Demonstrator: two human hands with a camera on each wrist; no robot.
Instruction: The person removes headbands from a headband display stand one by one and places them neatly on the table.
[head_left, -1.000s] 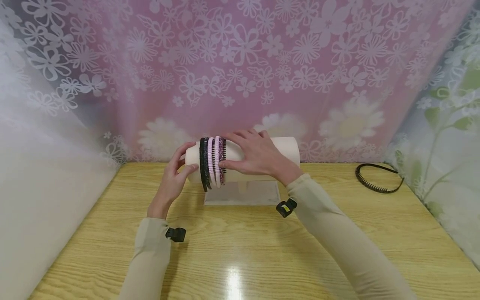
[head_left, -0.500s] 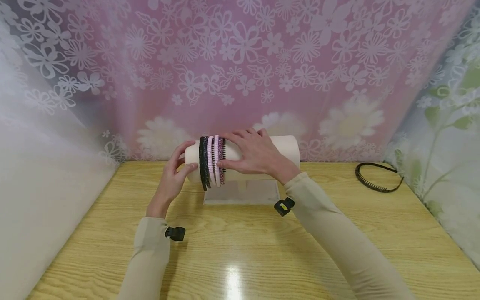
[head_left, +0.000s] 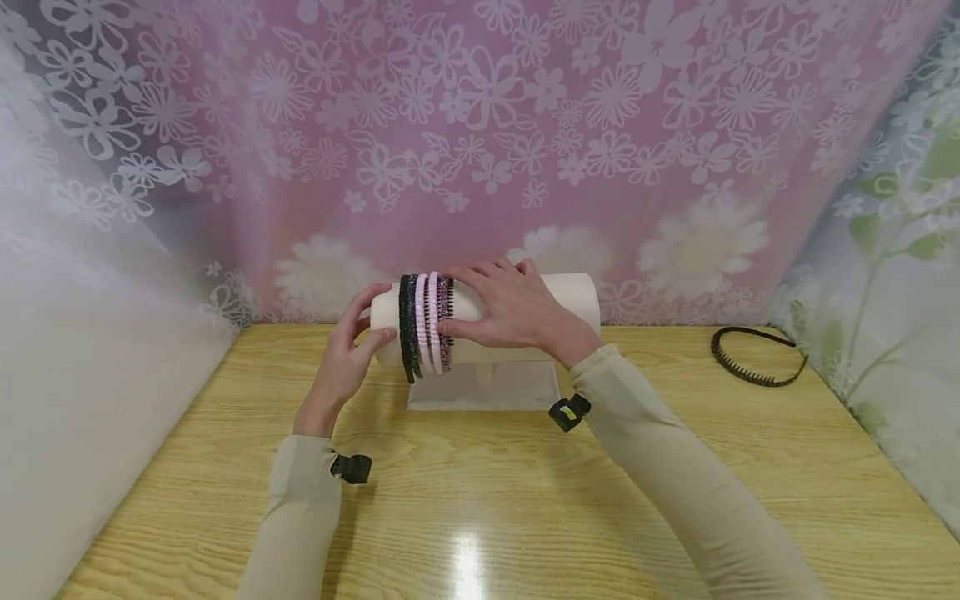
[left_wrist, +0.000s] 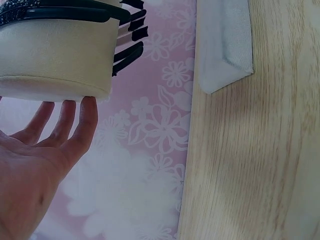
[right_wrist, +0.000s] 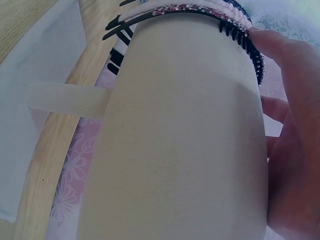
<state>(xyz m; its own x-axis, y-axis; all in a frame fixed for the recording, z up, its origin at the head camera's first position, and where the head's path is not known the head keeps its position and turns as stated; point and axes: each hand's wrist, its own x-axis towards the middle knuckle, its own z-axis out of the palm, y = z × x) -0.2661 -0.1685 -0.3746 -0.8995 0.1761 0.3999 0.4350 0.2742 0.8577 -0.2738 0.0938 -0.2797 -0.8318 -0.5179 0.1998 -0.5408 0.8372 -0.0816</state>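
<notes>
A cream, padded roll-shaped headband stand (head_left: pixel 517 354) carries several headbands near its left end. They are black, dark glittery, pale pink (head_left: pixel 422 321) and pink glittery. My left hand (head_left: pixel 337 358) grips the roll's left end, thumb in front and fingers toward the back; in the left wrist view fingertips (left_wrist: pixel 89 107) touch the end's edge. My right hand (head_left: pixel 517 308) reaches over the roll and grips the rightmost pink glitter headband (head_left: pixel 446 350), thumb on its front. In the right wrist view the thumb touches this headband (right_wrist: pixel 190 8) by its black comb teeth; the other fingertips are mostly hidden.
A black toothed headband (head_left: pixel 750 379) lies at the table's right rear. The stand's flat base (head_left: pixel 480 392) rests on the wooden table (head_left: pixel 450 483). A pink floral curtain (head_left: pixel 480 125) hangs behind, with pale sheets at both sides.
</notes>
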